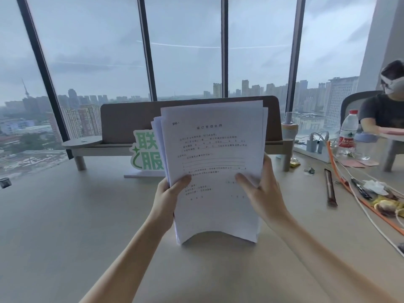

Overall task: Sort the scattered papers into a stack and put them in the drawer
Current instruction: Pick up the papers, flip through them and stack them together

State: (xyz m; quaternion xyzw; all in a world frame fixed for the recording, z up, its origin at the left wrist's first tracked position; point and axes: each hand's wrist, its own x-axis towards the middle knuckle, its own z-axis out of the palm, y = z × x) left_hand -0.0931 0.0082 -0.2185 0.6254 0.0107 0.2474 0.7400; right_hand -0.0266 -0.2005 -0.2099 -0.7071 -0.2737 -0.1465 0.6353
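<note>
A stack of white printed papers (214,154) stands upright on its bottom edge on the pale desk (65,226), its lower edge bowed upward. My left hand (168,200) grips the stack's left edge, thumb across the front page. My right hand (262,193) holds the right edge, thumb on the front and fingers behind. The sheets' top edges are uneven, fanned slightly to the left. No drawer is in view.
Behind the stack stand a green-and-white sign (146,154) and a brown desk divider (131,121) on a raised shelf. To the right lie a water bottle (347,134), a power strip (314,147), orange and white cables (341,176), wrappers and a pen. A seated person (384,110) is at far right.
</note>
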